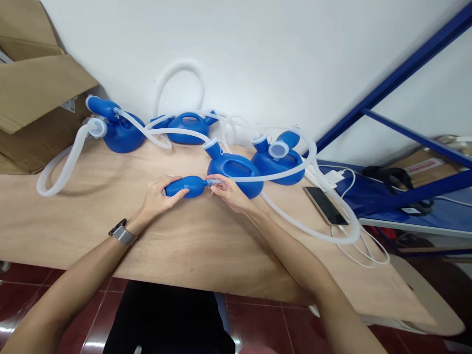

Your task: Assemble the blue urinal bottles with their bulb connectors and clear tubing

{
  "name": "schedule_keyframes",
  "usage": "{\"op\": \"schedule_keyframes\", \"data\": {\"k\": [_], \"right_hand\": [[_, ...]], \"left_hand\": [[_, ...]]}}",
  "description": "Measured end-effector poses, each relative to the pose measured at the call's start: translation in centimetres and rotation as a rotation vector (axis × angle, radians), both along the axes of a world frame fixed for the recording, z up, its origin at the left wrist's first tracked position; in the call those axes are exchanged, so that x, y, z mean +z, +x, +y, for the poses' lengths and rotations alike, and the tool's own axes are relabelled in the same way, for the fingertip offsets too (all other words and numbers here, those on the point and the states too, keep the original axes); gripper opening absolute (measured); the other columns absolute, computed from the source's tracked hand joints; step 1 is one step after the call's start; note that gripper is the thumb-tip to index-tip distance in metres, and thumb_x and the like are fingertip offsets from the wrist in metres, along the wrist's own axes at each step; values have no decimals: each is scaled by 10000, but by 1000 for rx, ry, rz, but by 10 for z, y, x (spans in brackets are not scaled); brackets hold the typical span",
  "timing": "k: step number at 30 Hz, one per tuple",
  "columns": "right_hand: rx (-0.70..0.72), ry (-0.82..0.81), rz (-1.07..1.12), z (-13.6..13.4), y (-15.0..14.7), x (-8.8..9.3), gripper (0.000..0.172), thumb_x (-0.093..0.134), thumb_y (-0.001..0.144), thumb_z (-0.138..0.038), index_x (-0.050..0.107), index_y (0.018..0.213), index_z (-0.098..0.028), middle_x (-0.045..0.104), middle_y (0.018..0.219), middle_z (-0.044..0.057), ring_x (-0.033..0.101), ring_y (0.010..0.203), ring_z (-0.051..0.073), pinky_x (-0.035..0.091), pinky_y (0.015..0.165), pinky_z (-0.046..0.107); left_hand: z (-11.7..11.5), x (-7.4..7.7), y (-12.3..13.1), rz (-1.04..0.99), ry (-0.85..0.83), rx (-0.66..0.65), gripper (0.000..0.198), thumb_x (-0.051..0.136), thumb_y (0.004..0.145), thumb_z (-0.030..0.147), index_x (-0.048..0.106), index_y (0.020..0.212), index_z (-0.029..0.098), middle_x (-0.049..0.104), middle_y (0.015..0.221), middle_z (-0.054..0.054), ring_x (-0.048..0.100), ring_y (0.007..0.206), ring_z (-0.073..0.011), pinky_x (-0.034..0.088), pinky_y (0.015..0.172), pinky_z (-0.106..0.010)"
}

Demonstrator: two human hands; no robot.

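1. I have the left hand [160, 194] closed around the wide end of the blue bulb [188, 188], its thumb along the near side and its fingers over the far side.
2. My right hand [230, 194] pinches the white hose [273, 178] at its end, thumb and fingertips close together, where it meets the bulb's narrow spout; I cannot tell how far the two are joined.
3. The bulb is in front of me over the wooden table [165, 250], lying sideways with its spout toward three o'clock. I take it as my clock's centre.
4. Between two and three o'clock, just beside my right hand, stands the front jug [236, 172]; the hose crosses before it. Farther out that way I see the right jug [278, 167].
5. The back jug [188, 132] is at twelve, near the wall [258, 59].
6. At ten o'clock is the left jug [125, 140], with an open box [44, 118] beyond it.
7. Just past three, well apart from the bulb, I see a phone [326, 206] lying flat.
8. The watch [123, 233] on my left wrist is at eight.
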State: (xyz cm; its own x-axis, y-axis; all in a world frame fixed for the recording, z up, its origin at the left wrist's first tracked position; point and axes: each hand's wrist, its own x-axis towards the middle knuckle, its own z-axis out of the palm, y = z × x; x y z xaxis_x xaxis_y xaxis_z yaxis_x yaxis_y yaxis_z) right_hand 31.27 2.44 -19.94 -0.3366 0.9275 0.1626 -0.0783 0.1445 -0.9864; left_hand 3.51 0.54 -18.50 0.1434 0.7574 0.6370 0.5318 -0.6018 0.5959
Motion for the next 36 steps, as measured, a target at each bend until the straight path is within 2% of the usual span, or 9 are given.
{"op": "schedule_keyframes", "data": {"k": [6, 11, 15, 19, 23, 26, 28, 32, 36], "right_hand": [[-37, -35, 66, 0, -9, -12, 542, 926, 799, -569, 730, 1200, -262, 770, 994, 21, 682, 812, 172, 608, 827, 348], [-158, -3, 128, -1, -16, -15, 554, 933, 767, -599, 719, 1160, -273, 759, 988, 5, 664, 826, 175, 599, 863, 355], [-123, -92, 184, -1, -17, -11, 489, 939, 772, -484, 709, 1153, -279, 726, 950, -15, 632, 822, 157, 552, 856, 324], [10, -280, 187, 0, -5, 7, 447, 940, 727, -289, 747, 1129, -262, 712, 904, -15, 617, 838, 152, 512, 819, 298], [73, -365, 211, -1, 4, 23, 440, 902, 709, -181, 771, 1125, -240, 697, 859, -12, 608, 836, 152, 506, 809, 293], [74, -390, 255, -2, 3, 23, 449, 869, 692, -120, 762, 1109, -246, 677, 811, -27, 605, 814, 150, 505, 791, 287], [54, -398, 305, -1, -1, 19, 442, 856, 693, -104, 749, 1096, -252, 668, 798, -36, 606, 796, 144, 509, 778, 280], [-42, -371, 392, -1, -8, 13, 414, 848, 724, -103, 729, 1088, -261, 681, 825, -45, 620, 776, 129, 548, 817, 281], [-60, -294, 370, -8, -8, 21, 477, 878, 766, -170, 745, 1214, -268, 744, 904, -39, 694, 876, 139, 587, 962, 318]], "left_hand": [[-3, -5, 4, -37, -58, 41, 414, 828, 887, 603, 849, 1085, 240, 865, 1124, -88, 826, 1033, -303, 665, 992, -447], [-4, -7, 13, -97, -97, 67, 427, 831, 891, 604, 854, 1076, 219, 863, 1126, -95, 827, 1026, -300, 670, 975, -441], [-2, -12, 16, -93, -71, 79, 410, 820, 915, 585, 853, 1064, 204, 864, 1087, -95, 834, 978, -287, 687, 927, -416], [-2, -16, 11, 16, 127, 58, 408, 814, 946, 553, 832, 1132, 191, 860, 1104, -106, 837, 984, -278, 702, 922, -408], [-2, -14, 3, 161, 398, 23, 413, 839, 952, 495, 800, 1230, 191, 852, 1146, -119, 841, 1016, -275, 711, 952, -408], [-3, -12, 0, 257, 550, 15, 412, 848, 959, 439, 782, 1278, 188, 850, 1165, -121, 845, 1021, -274, 716, 957, -397], [-3, -13, -1, 303, 594, 27, 421, 845, 964, 437, 775, 1296, 187, 847, 1184, -124, 846, 1029, -278, 717, 965, -399], [-3, -18, 2, 230, 539, 65, 423, 839, 964, 472, 781, 1273, 188, 847, 1166, -124, 845, 1016, -275, 717, 963, -398], [-2, -22, 5, 110, 377, 77, 428, 812, 978, 509, 777, 1269, 198, 837, 1184, -125, 834, 1030, -276, 710, 964, -412]]}}
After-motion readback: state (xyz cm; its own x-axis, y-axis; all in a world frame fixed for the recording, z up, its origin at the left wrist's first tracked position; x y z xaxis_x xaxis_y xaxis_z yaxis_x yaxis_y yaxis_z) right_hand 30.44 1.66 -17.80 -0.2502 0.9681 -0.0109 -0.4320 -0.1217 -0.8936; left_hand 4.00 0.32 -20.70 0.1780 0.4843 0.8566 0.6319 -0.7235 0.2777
